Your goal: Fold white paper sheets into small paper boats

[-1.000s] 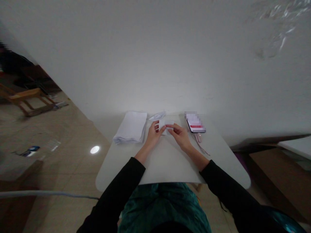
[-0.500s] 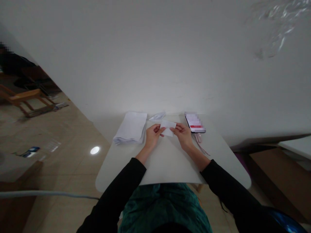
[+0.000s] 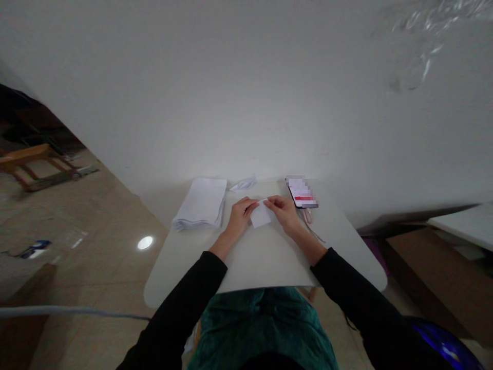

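Observation:
A small piece of white paper (image 3: 261, 216) is held between both hands over the middle of the white table (image 3: 265, 262). My left hand (image 3: 242, 213) pinches its upper left edge, thumb and fingers closed together. At the upper right edge, my right hand (image 3: 283, 210) grips the same paper with its fingertips. The paper's lower part hangs toward me below the fingers. To the left of my left hand lies a stack of white paper (image 3: 200, 203). A folded white paper piece (image 3: 243, 184) rests behind my hands, near the wall.
A phone (image 3: 301, 192) with a lit screen and a pink strap (image 3: 309, 218) lies right of my right hand. The wall (image 3: 246, 103) borders the table's far side. A wooden stool (image 3: 34, 162) stands on the floor at left, and a cardboard box (image 3: 435, 277) is at right.
The paper has turned in my hands: the fingers now pinch its far edge, and its free part points toward me. The whole view has shifted slightly.

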The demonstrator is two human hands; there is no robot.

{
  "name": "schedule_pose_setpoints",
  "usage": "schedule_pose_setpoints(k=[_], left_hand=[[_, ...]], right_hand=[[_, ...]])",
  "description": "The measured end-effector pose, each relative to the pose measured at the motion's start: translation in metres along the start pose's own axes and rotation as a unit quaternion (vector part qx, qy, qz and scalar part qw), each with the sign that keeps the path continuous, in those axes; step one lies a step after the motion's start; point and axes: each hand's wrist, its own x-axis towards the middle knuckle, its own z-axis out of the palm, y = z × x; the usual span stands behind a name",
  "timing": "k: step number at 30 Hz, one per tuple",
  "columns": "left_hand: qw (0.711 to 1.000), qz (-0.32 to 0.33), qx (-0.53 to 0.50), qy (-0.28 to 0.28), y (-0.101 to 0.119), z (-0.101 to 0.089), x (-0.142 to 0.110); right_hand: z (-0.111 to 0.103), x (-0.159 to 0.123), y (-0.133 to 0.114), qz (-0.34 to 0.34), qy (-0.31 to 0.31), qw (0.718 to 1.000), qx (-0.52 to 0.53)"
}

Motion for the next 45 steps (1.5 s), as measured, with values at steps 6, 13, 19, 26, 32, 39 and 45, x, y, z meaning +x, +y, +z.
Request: schedule_pose_setpoints(k=[6, 13, 19, 26, 32, 39, 45], left_hand=[[0.999, 0.024, -0.001, -0.028, -0.001, -0.004, 0.001], [0.999, -0.034, 0.001, -0.037, 0.005, 0.001, -0.003], [0.987, -0.14, -0.078, -0.002, 0.004, 0.01, -0.007], [0.976, -0.151, -0.104, 0.119, 0.01, 0.004, -0.005], [0.97, -0.161, -0.166, 0.081, 0.012, 0.012, -0.005], [0.961, -0.169, -0.198, 0.092, 0.009, 0.015, -0.006], [0.977, -0.151, -0.12, 0.096, 0.009, 0.008, -0.002]], right_hand=[[0.001, -0.002, -0.005, -0.021, 0.007, 1.0, -0.009], [-0.003, -0.003, -0.006, -0.053, 0.023, 0.997, -0.041], [0.002, -0.006, -0.003, -0.044, 0.061, 0.997, -0.016], [0.012, -0.017, -0.01, 0.08, -0.128, 0.989, -0.002], [0.009, -0.014, -0.014, 0.02, 0.058, 0.998, 0.019], [0.008, -0.014, -0.013, 0.054, -0.064, 0.996, 0.033], [0.003, -0.011, -0.01, 0.026, -0.094, 0.995, -0.031]])
